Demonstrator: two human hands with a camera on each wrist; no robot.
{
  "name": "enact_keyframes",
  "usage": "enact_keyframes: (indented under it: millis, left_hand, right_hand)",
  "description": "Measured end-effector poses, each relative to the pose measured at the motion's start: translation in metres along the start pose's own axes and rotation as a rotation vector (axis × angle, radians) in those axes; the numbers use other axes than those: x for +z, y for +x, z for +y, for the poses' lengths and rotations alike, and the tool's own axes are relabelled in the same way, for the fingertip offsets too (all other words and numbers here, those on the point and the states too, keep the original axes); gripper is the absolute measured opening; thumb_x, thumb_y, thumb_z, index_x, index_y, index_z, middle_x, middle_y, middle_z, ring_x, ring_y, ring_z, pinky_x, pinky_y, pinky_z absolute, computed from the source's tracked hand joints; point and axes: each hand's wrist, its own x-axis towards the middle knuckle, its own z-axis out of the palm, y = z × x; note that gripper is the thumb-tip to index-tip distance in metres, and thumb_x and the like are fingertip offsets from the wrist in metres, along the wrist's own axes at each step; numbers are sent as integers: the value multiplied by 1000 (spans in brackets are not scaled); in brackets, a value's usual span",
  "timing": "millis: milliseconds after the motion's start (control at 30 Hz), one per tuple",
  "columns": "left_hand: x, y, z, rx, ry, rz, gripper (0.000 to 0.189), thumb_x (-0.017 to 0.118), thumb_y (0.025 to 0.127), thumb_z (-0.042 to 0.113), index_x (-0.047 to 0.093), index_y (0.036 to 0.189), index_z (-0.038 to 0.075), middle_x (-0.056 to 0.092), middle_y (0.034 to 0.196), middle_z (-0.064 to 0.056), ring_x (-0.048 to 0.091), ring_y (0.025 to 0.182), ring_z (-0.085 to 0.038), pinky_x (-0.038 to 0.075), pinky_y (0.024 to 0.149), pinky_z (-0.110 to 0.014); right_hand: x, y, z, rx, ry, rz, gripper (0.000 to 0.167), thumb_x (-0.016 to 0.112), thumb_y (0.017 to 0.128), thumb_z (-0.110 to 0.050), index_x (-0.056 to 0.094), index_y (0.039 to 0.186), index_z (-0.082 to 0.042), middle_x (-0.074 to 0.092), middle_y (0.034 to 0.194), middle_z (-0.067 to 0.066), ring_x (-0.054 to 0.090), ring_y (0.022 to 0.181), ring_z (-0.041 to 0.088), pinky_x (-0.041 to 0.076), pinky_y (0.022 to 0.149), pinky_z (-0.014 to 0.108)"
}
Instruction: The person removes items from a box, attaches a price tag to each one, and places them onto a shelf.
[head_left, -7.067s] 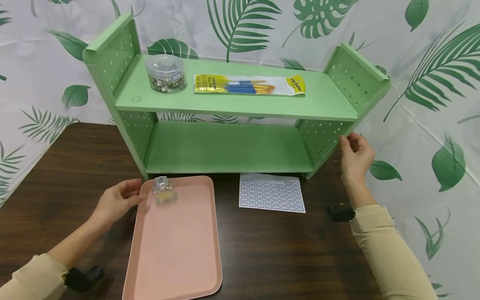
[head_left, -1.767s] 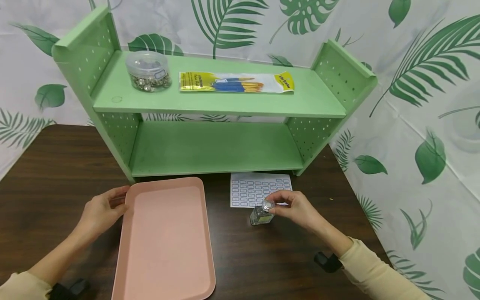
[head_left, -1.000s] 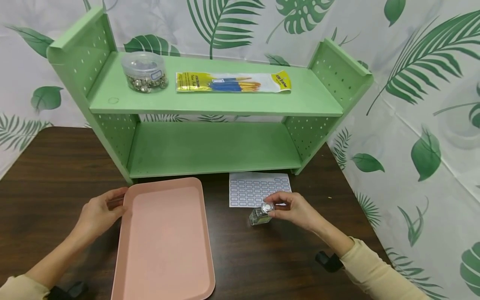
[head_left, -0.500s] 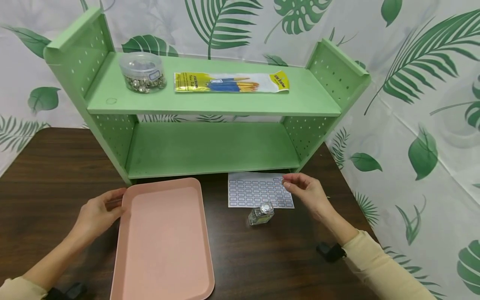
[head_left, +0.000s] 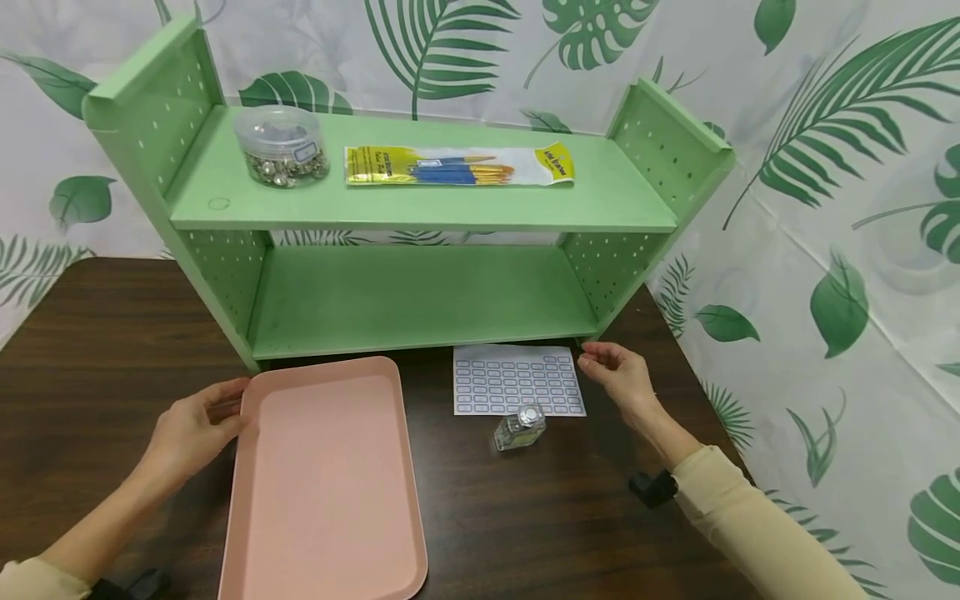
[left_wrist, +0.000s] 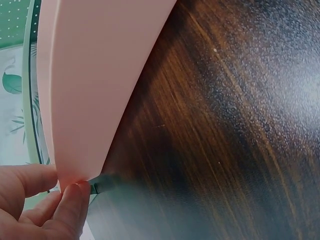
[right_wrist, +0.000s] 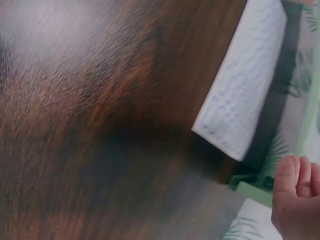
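Observation:
At the upper left corner of a pink tray [head_left: 322,483], my left hand [head_left: 187,433] pinches the rim; the left wrist view shows thumb and fingers [left_wrist: 72,205] on either side of it. My right hand [head_left: 622,379] hovers by the right edge of a sticker sheet [head_left: 513,379], near the shelf's right foot. Its fingers are loosely bent, and nothing shows in them; the right wrist view has this hand [right_wrist: 296,195] at its lower right corner. A small clear glass bottle [head_left: 520,428] with a faceted stopper stands on the table just in front of the sheet.
A green two-tier metal shelf [head_left: 420,296] stands behind the tray and sheet. On its upper tier sit a clear tub of metal bits [head_left: 282,146] and a yellow-ended paintbrush packet [head_left: 459,166]. A leaf-print cloth [head_left: 787,208] hangs behind and to the right.
The bottle went from the tray to the table by the sheet. My right hand has let go of it and moved right, past the sheet's upper right corner. My left hand stays on the tray.

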Motion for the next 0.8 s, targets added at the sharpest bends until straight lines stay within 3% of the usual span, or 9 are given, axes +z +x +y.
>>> enact_keyframes:
  millis: [100, 233, 400, 600, 800]
  left_hand:
    - [-1, 1, -1, -1, -2, -2, 50, 60, 89, 8, 44, 133, -11, 55, 121, -34, 59, 104, -43, 47, 61, -12]
    - [-2, 1, -2, -3, -4, -5, 49, 60, 89, 9, 45, 132, -10, 56, 120, -32, 63, 101, -38, 47, 61, -13]
    - [-2, 1, -3, -11, -8, -8, 49, 60, 89, 12, 46, 132, -9, 60, 116, -30, 64, 87, -5, 47, 62, -13]
    - [0, -1, -5, -7, -9, 6, 49, 62, 89, 13, 48, 131, -7, 60, 117, -30, 63, 84, 4, 47, 62, -12]
    - [1, 0, -5, 17, -32, 29, 48, 62, 88, 10, 49, 130, -8, 59, 117, -31, 43, 78, 25, 46, 61, -10]
  right_hand:
    - [3, 8, 10, 20, -97, 6, 37, 62, 89, -4, 54, 121, 12, 62, 104, 21, 56, 81, 2, 47, 69, 12]
    - [7, 17, 22, 42, -217, 2, 36, 63, 88, -4, 56, 119, 12, 61, 101, 22, 57, 85, 17, 46, 66, 16]
    - [15, 24, 29, 92, -317, 31, 38, 66, 84, -7, 58, 116, 11, 62, 100, 22, 58, 88, 29, 47, 66, 25]
    - [24, 28, 30, 128, -380, 72, 40, 69, 82, -9, 58, 115, 11, 60, 102, 24, 57, 92, 34, 49, 72, 38]
    - [29, 34, 29, 127, -456, 113, 35, 70, 81, -11, 60, 108, 8, 62, 96, 22, 58, 88, 34, 48, 73, 41]
